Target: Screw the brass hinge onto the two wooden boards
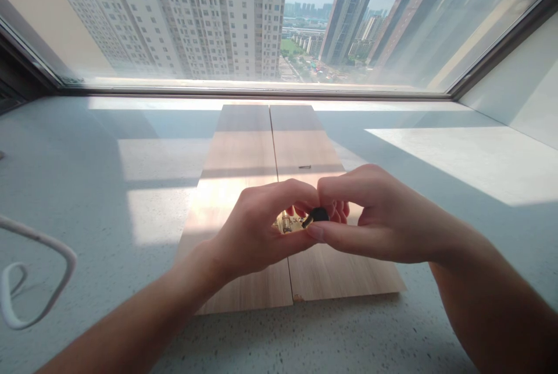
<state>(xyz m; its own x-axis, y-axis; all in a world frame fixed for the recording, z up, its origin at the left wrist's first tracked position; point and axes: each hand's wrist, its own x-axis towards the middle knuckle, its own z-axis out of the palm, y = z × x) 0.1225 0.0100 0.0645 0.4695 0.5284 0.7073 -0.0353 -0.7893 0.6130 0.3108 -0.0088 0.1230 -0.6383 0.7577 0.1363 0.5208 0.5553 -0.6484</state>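
Between my left hand (265, 217) and my right hand (370, 217) is a small, dark, rounded object (319, 215); its kind is not clear. The fingers and thumbs of both hands are pinched on it, and their tips meet. Below them, two pale wooden boards (235, 159) lie side by side with a narrow seam between. A brass-coloured hinge (286, 222) shows through the gap between my hands, near the seam, mostly hidden by my fingers. On the right-hand board lies a small, thin dark piece (304, 166), beyond my fingers.
The boards rest on a pale speckled sill (87, 188) with bands of sunlight across it. A white cable (43, 234) curls at the left. Along the back runs a window frame (253, 93), with tall buildings outside. A small chip marks the near edge by the seam.
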